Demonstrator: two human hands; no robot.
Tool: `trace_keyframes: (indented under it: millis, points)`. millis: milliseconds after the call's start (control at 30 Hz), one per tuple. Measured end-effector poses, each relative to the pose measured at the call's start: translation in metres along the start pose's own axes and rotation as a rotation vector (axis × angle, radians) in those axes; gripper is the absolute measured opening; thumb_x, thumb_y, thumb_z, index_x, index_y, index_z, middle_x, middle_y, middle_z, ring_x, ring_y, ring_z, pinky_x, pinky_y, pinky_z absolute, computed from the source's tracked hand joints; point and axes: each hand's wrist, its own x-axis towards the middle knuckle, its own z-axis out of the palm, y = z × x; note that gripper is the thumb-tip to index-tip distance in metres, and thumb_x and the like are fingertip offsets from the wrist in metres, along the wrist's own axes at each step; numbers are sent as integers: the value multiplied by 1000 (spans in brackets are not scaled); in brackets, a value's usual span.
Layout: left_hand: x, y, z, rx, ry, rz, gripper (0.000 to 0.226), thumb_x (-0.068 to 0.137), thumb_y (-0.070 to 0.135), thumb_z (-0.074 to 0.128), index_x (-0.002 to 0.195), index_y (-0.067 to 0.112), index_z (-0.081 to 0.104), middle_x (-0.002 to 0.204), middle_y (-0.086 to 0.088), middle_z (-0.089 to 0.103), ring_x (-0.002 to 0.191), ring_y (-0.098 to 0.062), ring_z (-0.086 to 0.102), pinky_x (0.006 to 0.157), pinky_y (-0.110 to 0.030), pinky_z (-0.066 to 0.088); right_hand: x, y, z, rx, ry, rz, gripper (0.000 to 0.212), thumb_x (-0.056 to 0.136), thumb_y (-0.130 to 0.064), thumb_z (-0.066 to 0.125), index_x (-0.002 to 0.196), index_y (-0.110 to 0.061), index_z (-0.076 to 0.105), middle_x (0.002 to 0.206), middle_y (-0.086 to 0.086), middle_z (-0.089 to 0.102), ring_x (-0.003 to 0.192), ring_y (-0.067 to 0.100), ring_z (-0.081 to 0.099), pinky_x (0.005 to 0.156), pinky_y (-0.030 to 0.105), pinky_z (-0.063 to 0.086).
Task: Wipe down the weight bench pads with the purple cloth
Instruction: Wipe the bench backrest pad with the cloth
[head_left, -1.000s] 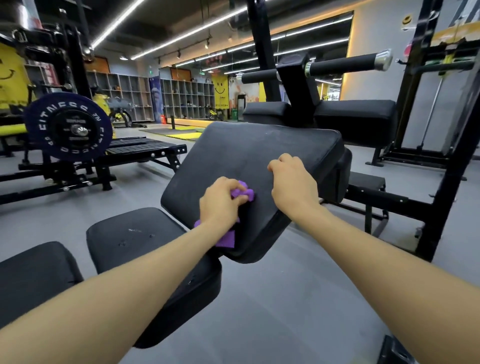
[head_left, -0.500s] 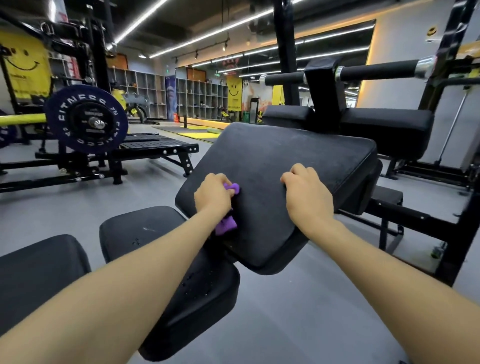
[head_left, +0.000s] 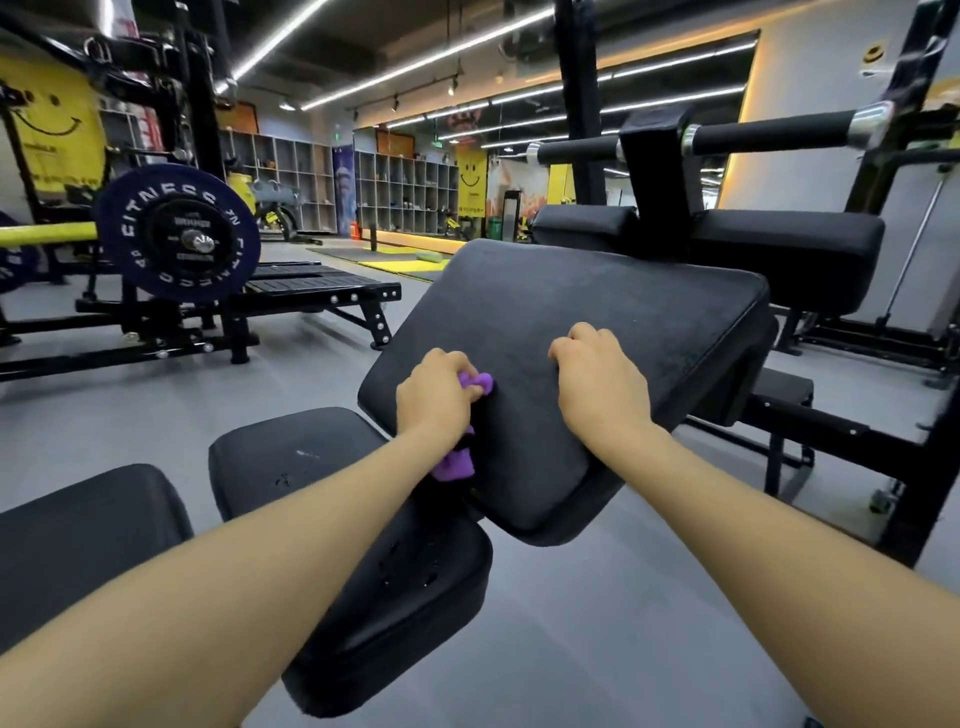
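Observation:
A large tilted black bench pad (head_left: 613, 322) fills the middle of the view. My left hand (head_left: 434, 397) grips a bunched purple cloth (head_left: 457, 462) against the pad's lower left part; a bit of cloth shows at my fingertips and a tail hangs below my wrist. My right hand (head_left: 602, 384) rests on the pad to the right, fingers curled, holding nothing. Below sits a black seat pad (head_left: 332, 519) with small marks, partly hidden by my left forearm.
Another black pad (head_left: 78, 540) lies at the lower left. A loaded barbell plate (head_left: 176, 234) on a rack stands at the left. A roller bar (head_left: 769, 136) and upper pads (head_left: 789, 249) sit behind the bench. A black frame (head_left: 810, 431) runs along the right. Grey floor surrounds it.
My left hand with the cloth has slid left and slightly down the tilted pad. The camera has shifted, so the bench sits further right in view. My right hand stays on the pad.

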Motion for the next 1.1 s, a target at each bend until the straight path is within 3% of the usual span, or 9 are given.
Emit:
trace_keyframes:
  millis: [167,300,400,567,667,800,867,1000,1100]
  points:
    - [-31,-3,-9,-36,-151,171,6,85,22,66,91,19,65,87,14,50,90,-11,52,69,-23,35,10,-6,2,26,-6,-23,29,90,5,40,110,-7,58,114,10,48,108,28,44,64,34,33]
    - [-8,-4,-6,-70,-25,7,5,88,11,59,89,13,63,102,7,56,87,-16,57,46,-10,39,12,-2,2,14,-21,-48,27,90,5,42,108,-6,59,113,10,47,107,28,43,63,34,34]
    - [-12,2,0,13,35,-72,5,89,17,58,89,15,62,111,1,58,100,-22,58,67,-22,34,8,2,6,-6,-11,-87,28,92,3,42,111,-6,60,116,10,47,109,28,43,63,33,33]
    - [-59,15,-7,8,-109,69,10,86,25,64,93,18,65,107,6,59,100,-14,56,81,-27,38,11,6,4,3,1,-130,30,93,1,40,113,-6,61,120,11,48,112,29,45,69,33,32]
    - [-59,13,-11,-19,-169,130,10,84,23,68,92,18,66,96,8,56,93,-13,55,79,-27,41,10,11,2,-14,32,-130,29,92,1,42,112,-6,62,119,11,50,110,30,46,72,33,33]
    - [-42,10,-1,-30,12,-26,6,88,14,60,93,12,63,107,1,57,96,-18,59,59,-15,41,-3,16,-2,-35,41,-120,27,89,3,47,108,-8,63,115,10,51,106,30,46,72,32,33]
    - [-47,14,5,21,64,-60,6,89,16,56,92,13,60,108,0,56,95,-22,58,65,-21,35,-11,19,-5,-40,52,-116,26,88,3,48,106,-8,63,114,10,51,104,29,46,71,32,32]
    - [-64,20,-3,3,26,-35,5,90,20,58,88,16,60,105,2,55,86,-16,54,57,-9,32,-28,17,-4,0,27,-90,25,90,1,46,106,-9,62,116,9,50,107,29,45,70,31,31]
    - [-80,23,-8,1,-42,-6,13,89,24,60,78,21,54,107,3,58,97,-17,56,72,-23,30,-41,9,0,60,-33,-83,23,94,-3,46,108,-9,62,120,7,48,111,27,43,69,31,35]
